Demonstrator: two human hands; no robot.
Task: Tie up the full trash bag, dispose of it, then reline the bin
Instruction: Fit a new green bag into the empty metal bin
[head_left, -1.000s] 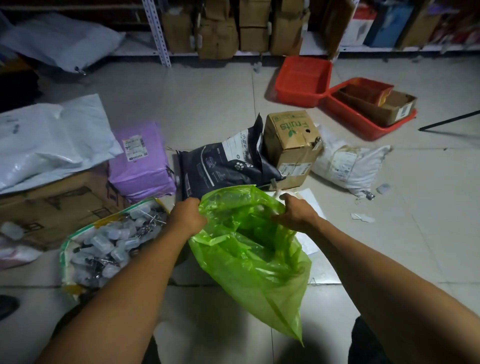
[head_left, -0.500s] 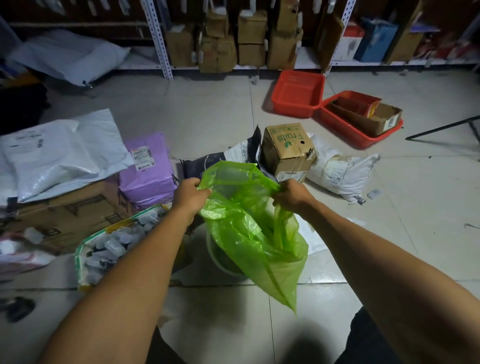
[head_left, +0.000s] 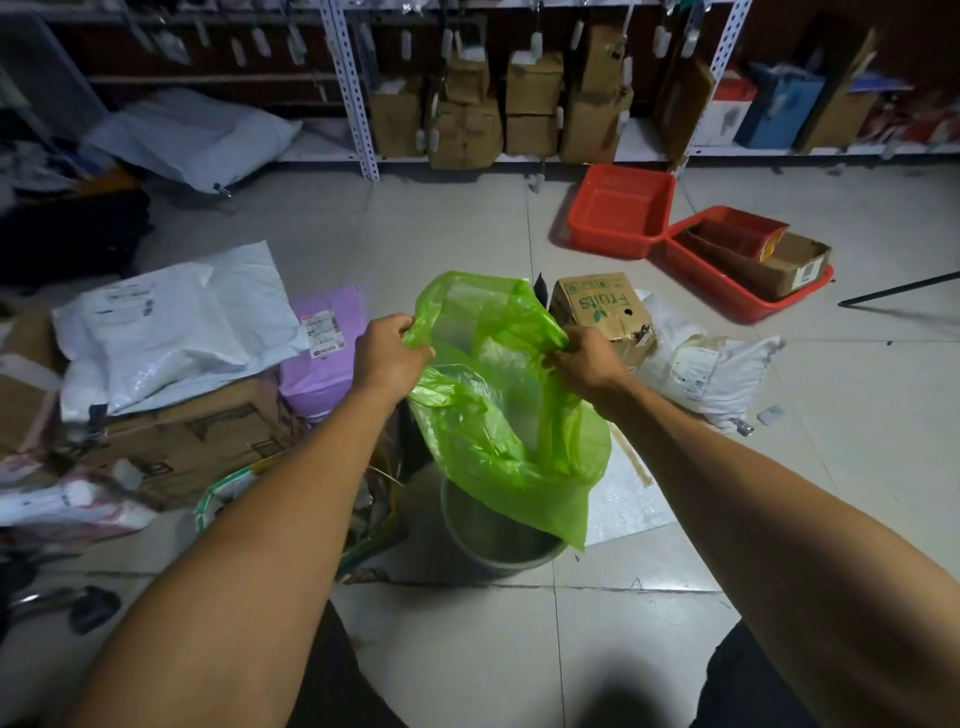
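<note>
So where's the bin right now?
In the head view, the bin stands on the floor at centre, under the green bag, between the person's forearms.

The translucent green plastic bag (head_left: 498, 415) covers the far rim and most of the interior of the round grey bin (head_left: 498, 545); the bin's contents cannot be told. Fingertips of the left hand (head_left: 392, 358) and right hand (head_left: 587, 364) are buried in the bag's folds. Left of the bin, the forearm hides most of a green-rimmed sack (head_left: 228, 493). Beyond the bin, a black pouch (head_left: 541, 291) shows only a corner. Shelf tags are too small to read.
</note>
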